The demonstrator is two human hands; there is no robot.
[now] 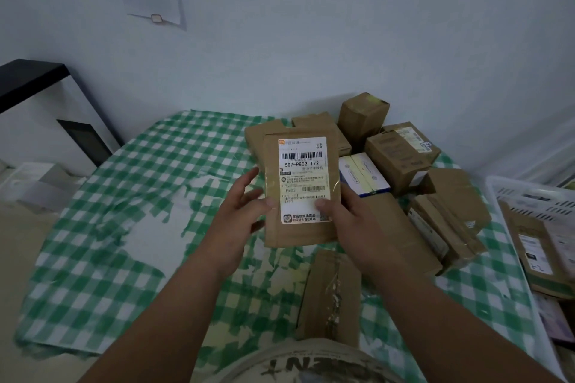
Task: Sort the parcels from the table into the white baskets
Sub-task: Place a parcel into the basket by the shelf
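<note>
**newbie_sorter:** Holding a flat parcel [301, 190] up over the table [93, 227] right now and kinda stuck on how to do this bit properly. Any tips?

**packroom_vet:** Sure, going left to right across what you've got. Your left hand [245, 199] has the thumb on the label's face at the left edge, while the other fingers look pretty straight and spread beside it. I honestly can't tell if they're behind the parcel or just hovering. I'd get them flat behind it so it doesn't flop.

**newbie_sorter:** And the parcel itself?

**packroom_vet:** It's lifted, upright, label [303, 180] facing you, so you're at the reading step. The big code in the middle reads 507-P802 T72, probably what decides the bin. Keep it that way up till you've read it.

**newbie_sorter:** Right hand okay?

**packroom_vet:** Right hand [345, 214] is pinching the lower right edge, thumb on the label, fingers wrapped behind. That's your real grip. I'd slide the thumb off the print if it covers anything you need.

**newbie_sorter:** Then where?

**packroom_vet:** The pile of boxes [398, 162] sits just past your right hand, so swing clear of it. The basket [504, 193] at the far right edge already has parcels in it. Lay yours flat rather than chucking it.
</note>
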